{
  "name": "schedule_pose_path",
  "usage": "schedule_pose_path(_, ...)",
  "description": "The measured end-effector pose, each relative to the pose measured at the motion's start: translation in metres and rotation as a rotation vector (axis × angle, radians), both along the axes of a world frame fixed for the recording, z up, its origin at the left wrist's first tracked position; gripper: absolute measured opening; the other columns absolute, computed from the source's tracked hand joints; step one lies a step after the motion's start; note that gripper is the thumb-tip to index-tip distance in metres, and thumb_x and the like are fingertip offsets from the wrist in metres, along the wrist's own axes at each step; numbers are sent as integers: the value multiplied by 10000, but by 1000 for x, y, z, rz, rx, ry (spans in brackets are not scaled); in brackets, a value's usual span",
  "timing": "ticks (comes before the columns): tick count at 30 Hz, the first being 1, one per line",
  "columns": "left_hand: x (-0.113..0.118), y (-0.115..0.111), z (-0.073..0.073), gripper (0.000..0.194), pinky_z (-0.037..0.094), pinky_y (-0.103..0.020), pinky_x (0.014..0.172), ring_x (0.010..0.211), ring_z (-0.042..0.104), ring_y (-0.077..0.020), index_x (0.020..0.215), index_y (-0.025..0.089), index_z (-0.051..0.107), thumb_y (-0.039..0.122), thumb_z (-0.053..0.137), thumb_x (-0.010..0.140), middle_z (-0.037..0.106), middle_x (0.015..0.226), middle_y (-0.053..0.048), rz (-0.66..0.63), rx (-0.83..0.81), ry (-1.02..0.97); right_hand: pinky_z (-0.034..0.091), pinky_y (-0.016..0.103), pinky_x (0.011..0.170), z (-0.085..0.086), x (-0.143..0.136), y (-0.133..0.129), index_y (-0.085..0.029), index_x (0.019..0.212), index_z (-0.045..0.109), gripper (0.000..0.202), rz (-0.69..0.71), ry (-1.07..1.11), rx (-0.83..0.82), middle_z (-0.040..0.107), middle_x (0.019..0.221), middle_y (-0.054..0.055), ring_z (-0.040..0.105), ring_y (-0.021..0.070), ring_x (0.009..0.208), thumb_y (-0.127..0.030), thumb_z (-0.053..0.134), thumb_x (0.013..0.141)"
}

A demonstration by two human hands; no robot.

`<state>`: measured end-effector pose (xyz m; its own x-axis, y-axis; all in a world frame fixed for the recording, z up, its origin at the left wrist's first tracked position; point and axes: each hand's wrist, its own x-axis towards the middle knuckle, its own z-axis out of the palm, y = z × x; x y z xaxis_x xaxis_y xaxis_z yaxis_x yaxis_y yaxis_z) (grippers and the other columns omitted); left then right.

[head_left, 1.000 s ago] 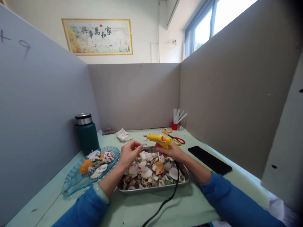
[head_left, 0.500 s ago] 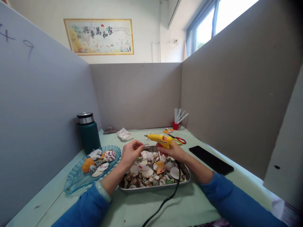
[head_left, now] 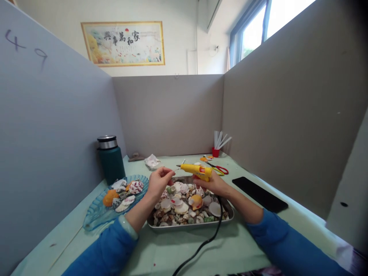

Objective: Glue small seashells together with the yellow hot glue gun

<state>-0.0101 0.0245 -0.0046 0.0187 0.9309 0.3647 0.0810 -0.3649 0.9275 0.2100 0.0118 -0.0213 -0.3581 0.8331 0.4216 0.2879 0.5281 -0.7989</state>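
My right hand (head_left: pixel 211 183) is wrapped round a yellow glue gun (head_left: pixel 195 170), whose dark nozzle points left over the back of a metal tray (head_left: pixel 189 227). Shells (head_left: pixel 181 209) of several kinds fill that tray. At the tray's back left, my left hand (head_left: pixel 161 180) pinches its thumb and fingertips together near the nozzle; what they hold is too small to make out. A black cord (head_left: pixel 201 247) hangs from the gun and runs across the tray to the front edge.
Left are a blue plate (head_left: pixel 93 212) of shells and a green bottle (head_left: pixel 111 165). Behind lie crumpled paper (head_left: pixel 151 161), scissors (head_left: pixel 221 169) and a red cup (head_left: pixel 215 152) of white sticks. A black flat object (head_left: pixel 259 194) lies right. Grey partitions (head_left: pixel 169 115) surround the table.
The whole view has shifted slightly, so things appear a little further right. Both hands keep nearly the same pose, with the glue gun still in my right hand.
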Motion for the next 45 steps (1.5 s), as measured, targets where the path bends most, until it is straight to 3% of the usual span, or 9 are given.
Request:
schedule_pose_path(6,0,-4,3,342,497,-253,533,490,586,-103,765,122,572,362,732,582,669,716,-41,-92,-114,-191,402,207,451,-1,-1,-2,-149,882,631,252,-61,-79,164,612,625,10,508,101,478,-380,598,787)
schedule_pose_path(12,0,-2,2,321,523,-251,627,608,655,-142,766,117,559,291,760,585,664,650,-32,-148,-130,-314,374,226,533,5,-5,-8,-167,726,564,215,-129,-197,398,532,629,-12,485,114,559,-368,583,800)
schedule_pose_path(19,0,-1,2,307,530,-243,662,619,660,-133,753,117,563,258,774,580,660,636,-16,-199,-120,-393,349,250,596,4,-5,-9,-178,793,553,214,-140,-349,575,548,668,18,478,137,607,-384,523,843)
schedule_pose_path(29,-3,1,-1,302,531,-248,650,614,651,-129,760,110,569,267,769,597,678,678,-47,-251,-164,-376,354,245,586,4,-4,-12,-182,816,532,230,-141,-473,602,567,671,31,496,149,613,-412,538,828)
schedule_pose_path(33,-3,2,-2,323,511,-221,578,586,633,-113,762,110,569,272,779,578,688,737,-63,-247,-169,-368,362,242,591,2,-4,-10,-181,830,531,174,-131,-479,614,576,681,28,505,148,617,-354,550,820)
schedule_pose_path(38,-3,5,-3,312,383,-148,417,468,548,-58,737,103,573,263,780,567,684,717,-61,-249,-160,-363,373,244,606,-1,-3,-8,-183,850,536,107,-141,-508,634,594,702,26,527,156,640,-214,586,760)
schedule_pose_path(45,-6,11,-7,278,361,-145,423,453,514,-40,742,103,583,240,768,585,677,717,-58,-280,-174,-391,373,249,602,-3,-4,-5,-184,894,557,142,-152,-533,679,619,724,33,550,167,666,-185,570,752)
